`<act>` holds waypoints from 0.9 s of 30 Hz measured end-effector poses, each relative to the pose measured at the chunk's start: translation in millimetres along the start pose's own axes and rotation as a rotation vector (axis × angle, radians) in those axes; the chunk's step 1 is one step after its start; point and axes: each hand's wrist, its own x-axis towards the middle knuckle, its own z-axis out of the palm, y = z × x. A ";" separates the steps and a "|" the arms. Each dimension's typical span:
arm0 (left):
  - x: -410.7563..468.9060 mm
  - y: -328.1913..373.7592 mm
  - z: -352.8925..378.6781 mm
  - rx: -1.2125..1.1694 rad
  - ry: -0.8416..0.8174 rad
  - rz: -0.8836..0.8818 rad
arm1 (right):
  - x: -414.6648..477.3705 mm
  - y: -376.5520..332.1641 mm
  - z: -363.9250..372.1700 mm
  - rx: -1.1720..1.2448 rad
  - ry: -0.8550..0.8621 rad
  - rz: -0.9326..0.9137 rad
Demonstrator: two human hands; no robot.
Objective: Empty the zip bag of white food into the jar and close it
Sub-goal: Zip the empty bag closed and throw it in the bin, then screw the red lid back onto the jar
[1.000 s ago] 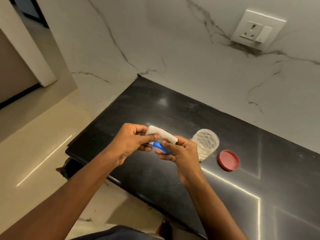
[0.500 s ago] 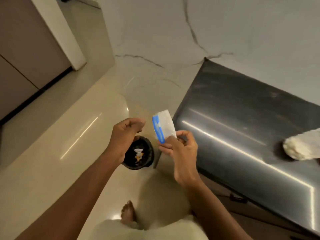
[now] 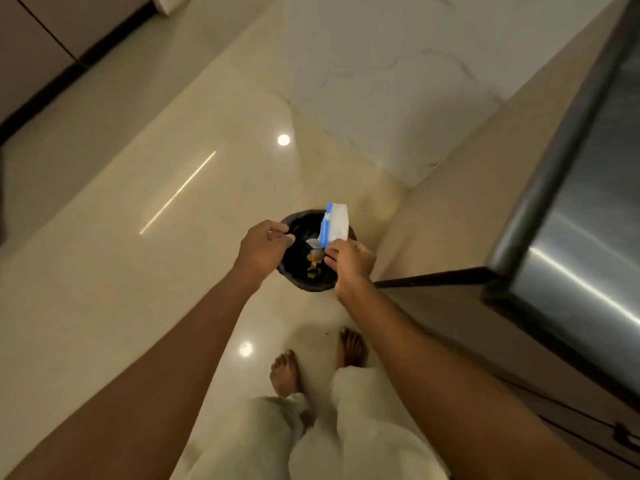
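A flat white zip bag (image 3: 335, 224) with a blue strip down its left edge stands upright in my right hand (image 3: 349, 262), pinched at its lower corner. The bag hangs directly over a round black bin (image 3: 298, 268) on the floor. My left hand (image 3: 265, 247) hovers over the bin's left rim, fingers curled and holding nothing, a short gap away from the bag. The jar and its red lid are out of view.
The bin holds scraps of white and orange waste. The dark countertop (image 3: 585, 216) juts in at the right, its corner near my right forearm. Glossy cream floor tiles (image 3: 121, 237) spread to the left. My bare feet (image 3: 284, 372) stand just behind the bin.
My view has swung from the countertop with the jar and lid down to the floor. Both hands moved over the bin; my left hand let go of the bag, which my right hand alone holds.
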 end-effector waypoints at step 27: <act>-170.3 20.3 -53.3 0.177 0.023 0.076 | -163.1 -29.6 -84.7 -0.767 -0.364 -0.604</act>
